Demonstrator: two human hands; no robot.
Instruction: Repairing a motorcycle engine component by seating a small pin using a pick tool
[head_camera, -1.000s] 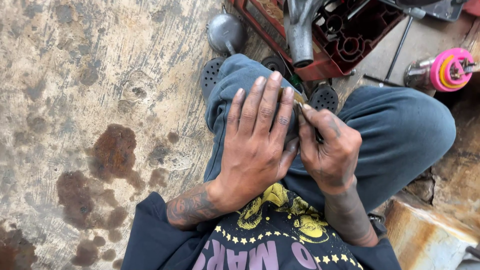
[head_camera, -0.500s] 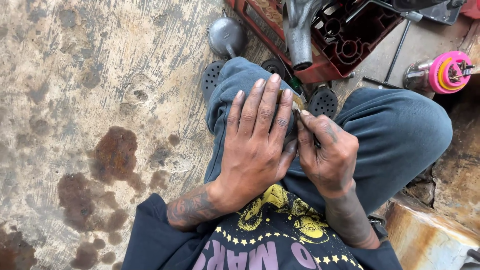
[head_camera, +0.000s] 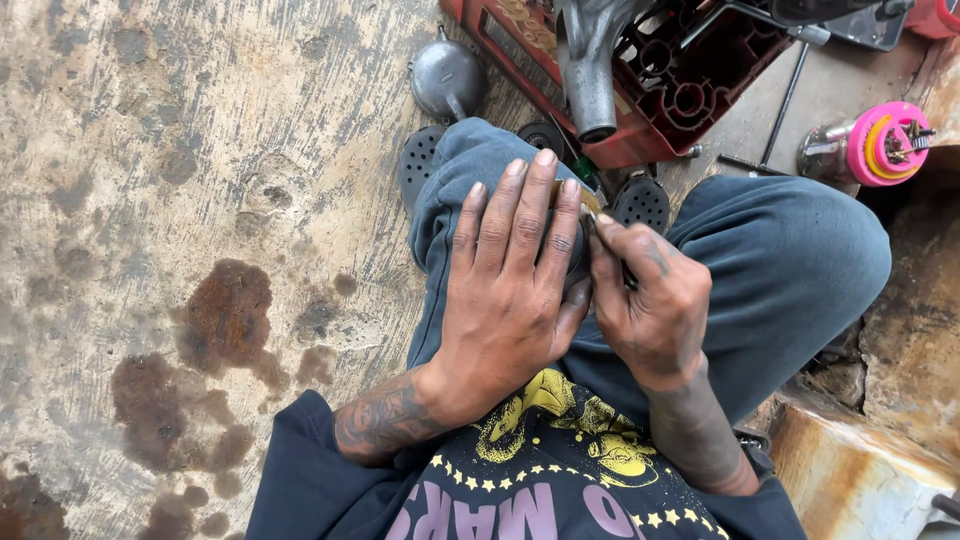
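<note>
We see the left hand pressed flat, fingers outstretched, on the raised knee of the blue denim trousers, covering most of a small yellowish flat piece whose tip peeks out by the fingertips. The right hand, touching the left, is curled and seems to pinch that piece's edge, though grime blurs the grip. Ahead lie a red plastic tool tray and a pink spool on stained concrete floor.

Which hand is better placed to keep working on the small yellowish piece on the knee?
Probably the right hand: its fingers pinch at the small yellowish piece, while the left hand lies flat on the blue-trousered knee.
</note>
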